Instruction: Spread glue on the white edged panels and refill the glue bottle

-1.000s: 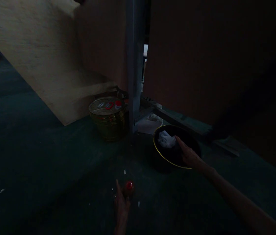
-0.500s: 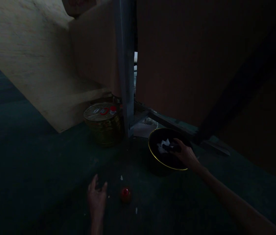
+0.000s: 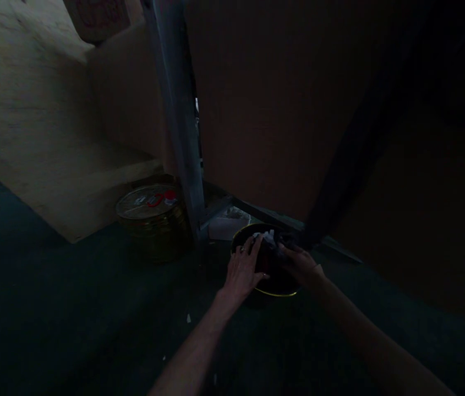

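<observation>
Dim green flooring runs up to plywood panels and a metal post, with a round gold tin beside it. Both hands work inside the black bowl near the post: left hand open-fingered across its rim, right hand seemingly pinching the white crumpled paper, though darkness hides its grip. Sorting the contents appears underway; lifting the wad would need a firmer pinch.

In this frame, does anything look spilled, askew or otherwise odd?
A few pale scraps lie loose on the dark floor near the left arm. A crumpled white wad sits in the black bowl, where both hands, left and right, reach. The dim light hides finer detail.
</observation>
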`<state>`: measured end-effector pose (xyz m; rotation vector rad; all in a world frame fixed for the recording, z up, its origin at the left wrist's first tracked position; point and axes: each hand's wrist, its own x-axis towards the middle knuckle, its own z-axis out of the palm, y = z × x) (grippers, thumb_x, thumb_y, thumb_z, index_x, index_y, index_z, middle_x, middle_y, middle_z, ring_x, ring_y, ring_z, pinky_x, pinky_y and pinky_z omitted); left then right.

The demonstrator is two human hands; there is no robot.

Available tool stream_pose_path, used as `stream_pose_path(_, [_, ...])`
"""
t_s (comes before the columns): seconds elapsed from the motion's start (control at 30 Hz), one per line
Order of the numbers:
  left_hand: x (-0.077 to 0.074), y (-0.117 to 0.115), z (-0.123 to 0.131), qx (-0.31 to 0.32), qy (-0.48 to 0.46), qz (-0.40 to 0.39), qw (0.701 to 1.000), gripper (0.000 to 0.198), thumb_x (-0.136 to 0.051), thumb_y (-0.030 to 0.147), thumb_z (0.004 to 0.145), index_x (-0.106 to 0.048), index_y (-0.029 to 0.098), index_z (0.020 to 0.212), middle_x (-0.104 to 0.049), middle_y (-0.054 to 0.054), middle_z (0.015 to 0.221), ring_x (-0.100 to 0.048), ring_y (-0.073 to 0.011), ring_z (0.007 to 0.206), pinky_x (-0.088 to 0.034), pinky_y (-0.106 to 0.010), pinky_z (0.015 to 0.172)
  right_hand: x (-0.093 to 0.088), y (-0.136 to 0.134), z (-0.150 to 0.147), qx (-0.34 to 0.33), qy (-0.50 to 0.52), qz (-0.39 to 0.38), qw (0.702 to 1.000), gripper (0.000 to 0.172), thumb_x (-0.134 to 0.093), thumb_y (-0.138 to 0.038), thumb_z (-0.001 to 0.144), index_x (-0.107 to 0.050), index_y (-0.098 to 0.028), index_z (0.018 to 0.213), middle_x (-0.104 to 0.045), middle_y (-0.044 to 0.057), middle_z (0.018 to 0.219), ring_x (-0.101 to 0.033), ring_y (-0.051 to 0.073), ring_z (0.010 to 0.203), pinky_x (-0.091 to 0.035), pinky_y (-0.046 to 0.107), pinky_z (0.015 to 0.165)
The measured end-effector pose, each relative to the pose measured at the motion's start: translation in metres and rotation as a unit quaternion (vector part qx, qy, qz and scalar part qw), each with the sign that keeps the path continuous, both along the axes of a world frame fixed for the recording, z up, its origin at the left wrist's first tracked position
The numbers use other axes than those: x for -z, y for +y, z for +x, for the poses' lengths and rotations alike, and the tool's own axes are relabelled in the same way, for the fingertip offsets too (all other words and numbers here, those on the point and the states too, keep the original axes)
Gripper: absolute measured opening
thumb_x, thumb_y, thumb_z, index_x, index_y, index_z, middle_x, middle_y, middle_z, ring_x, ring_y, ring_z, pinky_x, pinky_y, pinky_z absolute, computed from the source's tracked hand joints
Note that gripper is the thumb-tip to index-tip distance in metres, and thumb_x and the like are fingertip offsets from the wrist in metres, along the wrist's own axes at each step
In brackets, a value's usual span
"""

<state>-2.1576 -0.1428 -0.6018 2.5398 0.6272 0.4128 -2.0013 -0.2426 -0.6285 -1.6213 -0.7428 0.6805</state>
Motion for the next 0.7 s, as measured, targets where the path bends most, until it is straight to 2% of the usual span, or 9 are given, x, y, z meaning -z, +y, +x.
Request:
stream_pose_path(0.17, [0.015, 0.015, 0.011, 0.078, -0.026, -0.075, 0.994, 0.086, -0.068, 0.026, 0.07, -0.021, 0.021, 0.141, -0.044, -0.012, 0.137, -0.042, -0.0273, 0.124, -0.037, -0.039, 0.101, 0.007, 0.009, 0.0, -0.039, 0.108, 0.009, 0.993, 0.028, -0.053, -0.034, 0.088, -0.054, -0.015, 0.109, -0.059, 0.006, 0.106, -0.06, 0.018, 0.087, -0.052, 0.037, 0.073])
stream_pose_path(0.3, [0.016, 0.015, 0.022, 0.115, 0.006, -0.056, 0.992, 0.065, -0.055, 0.013, 0.074, -0.034, 0.019, 0.135, -0.049, -0.01, 0.134, -0.045, -0.022, 0.121, -0.036, -0.035, 0.102, 0.008, 0.014, -0.002, -0.054, 0.166, 0.017, 0.984, 0.025, -0.055, -0.033, 0.087, -0.057, -0.015, 0.104, -0.061, 0.006, 0.102, -0.061, 0.017, 0.085, -0.052, 0.036, 0.073])
stream_pose_path(0.4, [0.009, 0.014, 0.024, 0.111, 0.041, -0.04, 0.992, 0.045, -0.045, 0.005, 0.074, -0.054, 0.019, 0.116, -0.061, -0.007, 0.115, -0.055, -0.0208, 0.109, -0.041, -0.033, 0.095, 0.004, 0.013, 0.0, -0.059, 0.199, 0.019, 0.978, 0.03, -0.068, -0.036, 0.074, -0.061, -0.015, 0.094, -0.066, 0.006, 0.092, -0.064, 0.019, 0.082, -0.054, 0.036, 0.073])
stream_pose_path(0.5, [0.004, 0.017, 0.026, 0.088, 0.058, -0.034, 0.994, 0.038, -0.042, 0.003, 0.073, -0.06, 0.019, 0.102, -0.065, -0.007, 0.103, -0.058, -0.021, 0.101, -0.043, -0.033, 0.09, -0.003, 0.007, 0.007, -0.062, 0.21, 0.013, 0.976, 0.035, -0.076, -0.034, 0.061, -0.062, -0.019, 0.089, -0.069, 0.004, 0.087, -0.065, 0.021, 0.083, -0.055, 0.035, 0.074])
stream_pose_path(0.6, [0.007, 0.019, 0.03, 0.055, 0.051, -0.038, 0.996, 0.039, -0.043, 0.003, 0.072, -0.06, 0.018, 0.103, -0.065, -0.008, 0.104, -0.057, -0.022, 0.103, -0.041, -0.035, 0.093, -0.009, 0.001, 0.017, -0.073, 0.187, -0.001, 0.98, 0.035, -0.075, -0.036, 0.062, -0.062, -0.02, 0.091, -0.068, 0.005, 0.093, -0.065, 0.022, 0.088, -0.055, 0.036, 0.073])
stream_pose_path(0.7, [0.012, 0.022, 0.032, 0.031, 0.036, -0.056, 0.997, 0.042, -0.046, 0.003, 0.069, -0.06, 0.018, 0.106, -0.064, -0.008, 0.109, -0.056, -0.0224, 0.106, -0.039, -0.035, 0.095, -0.016, -0.008, 0.027, -0.077, 0.123, -0.018, 0.989, 0.029, -0.066, -0.038, 0.074, -0.061, -0.019, 0.095, -0.066, 0.006, 0.097, -0.064, 0.022, 0.09, -0.055, 0.038, 0.073])
